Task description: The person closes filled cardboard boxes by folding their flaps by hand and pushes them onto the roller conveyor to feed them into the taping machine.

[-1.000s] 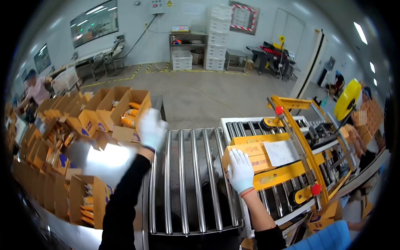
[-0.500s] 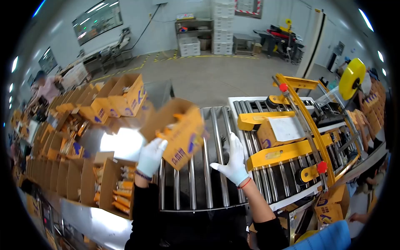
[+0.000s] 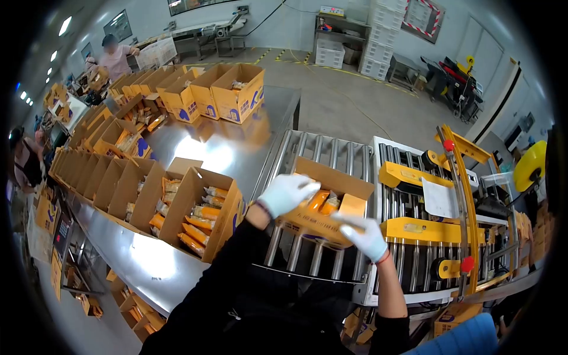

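An open cardboard box (image 3: 313, 222) with orange packets inside rests on the metal rollers (image 3: 316, 257) in front of me. My left hand (image 3: 288, 194), in a white glove, is at the box's left side, its fingers over the upper left edge; a grip cannot be made out. At the right front corner is my gloved right hand (image 3: 364, 235), fingers stretched out and apart, pointing toward the packets (image 3: 324, 202). One long flap stands raised along the box's far side.
Rows of open filled boxes (image 3: 201, 216) stand on the steel table (image 3: 154, 260) at left. To the right is a yellow-railed sealing machine (image 3: 420, 229) with a paper sheet on it. A co-worker (image 3: 115, 59) is at the far left.
The open box has come down onto the rollers and turned. My left hand has moved to its upper left edge and my right hand to its right side. The view has swung left.
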Demonstrator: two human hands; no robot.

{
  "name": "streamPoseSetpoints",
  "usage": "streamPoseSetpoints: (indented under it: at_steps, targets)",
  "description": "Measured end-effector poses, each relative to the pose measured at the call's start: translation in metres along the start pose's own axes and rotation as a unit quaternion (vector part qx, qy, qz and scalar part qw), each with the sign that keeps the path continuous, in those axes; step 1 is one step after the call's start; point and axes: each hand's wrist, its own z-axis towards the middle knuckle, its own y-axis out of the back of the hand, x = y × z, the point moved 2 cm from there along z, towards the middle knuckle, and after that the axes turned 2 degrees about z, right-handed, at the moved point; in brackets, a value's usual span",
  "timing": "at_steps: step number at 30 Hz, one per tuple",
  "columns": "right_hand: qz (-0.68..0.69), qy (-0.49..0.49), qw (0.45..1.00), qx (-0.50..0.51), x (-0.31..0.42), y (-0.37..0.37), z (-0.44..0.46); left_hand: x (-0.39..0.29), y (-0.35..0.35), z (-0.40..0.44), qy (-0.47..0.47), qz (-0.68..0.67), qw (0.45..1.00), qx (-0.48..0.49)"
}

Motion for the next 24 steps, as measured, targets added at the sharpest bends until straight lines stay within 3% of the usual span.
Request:
streamPoseSetpoints:
  at_steps: [1, 2, 3, 4, 6, 7, 8, 9, 10, 12, 13, 15, 16, 17, 19, 20, 21, 23, 24]
  targets:
    - [-0.139, 0.068, 0.987, -0.047, 0.006, 0.003, 0.011, 0.010, -0.007, 0.023, -0.029, 0.086, 0.994, -0.064]
    - [-0.360, 0.212, 0.905, -0.082, 0.018, 0.010, 0.025, 0.010, -0.011, 0.029, -0.056, 0.170, 0.976, -0.125]
    - [-0.465, 0.181, 0.859, -0.115, 0.028, 0.012, 0.035, 0.014, -0.020, 0.030, -0.050, 0.169, 0.976, -0.125]
    - [-0.564, 0.151, 0.798, -0.148, 0.041, 0.010, 0.040, 0.011, -0.022, 0.026, -0.040, 0.203, 0.954, -0.217]
    - [-0.542, 0.146, 0.815, -0.141, 0.037, -0.004, 0.029, 0.021, -0.032, 0.008, -0.056, 0.201, 0.900, -0.384]
    - [-0.522, 0.140, 0.830, -0.141, 0.034, -0.013, 0.020, 0.052, -0.049, 0.004, -0.015, -0.026, 0.942, -0.335]
    - [-0.482, 0.098, 0.868, -0.070, 0.041, -0.023, 0.005, 0.077, -0.059, 0.002, 0.025, -0.253, 0.930, -0.267]
    - [-0.496, 0.115, 0.859, -0.050, 0.018, -0.026, -0.003, 0.075, -0.054, -0.003, 0.016, -0.374, 0.915, -0.151]
    - [-0.509, 0.129, 0.851, -0.026, 0.005, -0.028, -0.006, 0.076, -0.057, 0.006, 0.017, -0.376, 0.914, -0.151]
    - [-0.535, 0.095, 0.838, -0.056, 0.005, -0.008, 0.002, 0.075, -0.066, 0.026, 0.024, -0.148, 0.935, -0.323]
    - [-0.557, 0.089, 0.822, -0.082, -0.001, 0.001, 0.015, 0.050, -0.073, 0.041, 0.043, -0.123, 0.897, -0.422]
    - [-0.591, 0.081, 0.795, -0.110, -0.019, 0.021, 0.044, 0.006, -0.117, 0.070, 0.004, -0.165, 0.925, -0.343]
    - [-0.600, 0.079, 0.789, -0.109, -0.030, 0.028, 0.058, -0.003, -0.145, 0.087, -0.060, -0.077, 0.944, -0.315]
    - [-0.665, 0.106, 0.722, -0.162, -0.068, 0.038, 0.073, -0.014, -0.157, 0.094, -0.064, -0.185, 0.958, -0.211]
    - [-0.639, 0.076, 0.750, -0.152, -0.052, 0.052, 0.064, -0.030, -0.126, 0.087, -0.113, -0.104, 0.987, 0.044]
    - [-0.611, 0.047, 0.778, -0.139, -0.043, 0.058, 0.058, -0.030, -0.099, 0.078, -0.158, -0.029, 0.970, 0.183]
    - [-0.601, 0.040, 0.782, -0.161, -0.039, 0.060, 0.050, -0.047, -0.065, 0.046, -0.133, 0.049, 0.975, 0.168]
    - [-0.593, 0.038, 0.779, -0.200, -0.051, 0.068, 0.039, -0.030, 0.002, -0.005, -0.222, 0.107, 0.969, -0.012]
    - [-0.588, 0.043, 0.772, -0.238, -0.058, 0.072, 0.033, -0.034, 0.049, -0.028, -0.219, 0.128, 0.966, -0.052]
